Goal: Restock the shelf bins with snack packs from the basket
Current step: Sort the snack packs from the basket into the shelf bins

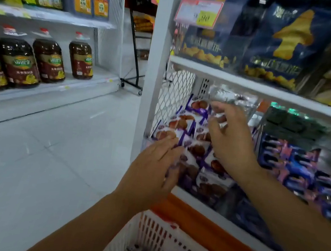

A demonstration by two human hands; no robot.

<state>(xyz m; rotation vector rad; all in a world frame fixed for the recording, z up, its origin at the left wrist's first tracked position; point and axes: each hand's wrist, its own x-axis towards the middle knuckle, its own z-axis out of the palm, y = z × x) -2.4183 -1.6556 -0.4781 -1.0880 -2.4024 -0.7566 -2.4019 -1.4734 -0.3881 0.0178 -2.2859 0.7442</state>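
Two hands work in the bin [171,105] of packs [181,124], side by side without touching. The left hand [153,169] lays straight fingers on the front packs. The right hand [231,141] curls over the middle ones (blur hides any grip). The basket [160,234] sits below.

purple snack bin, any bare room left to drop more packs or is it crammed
Crowded: the purple snack packs are heaped front to back, with the left hand and right hand over them. Bare room shows only at the back top, between the heap, the mesh side panel and the shelf above. The blue packs beside lie just as tight.
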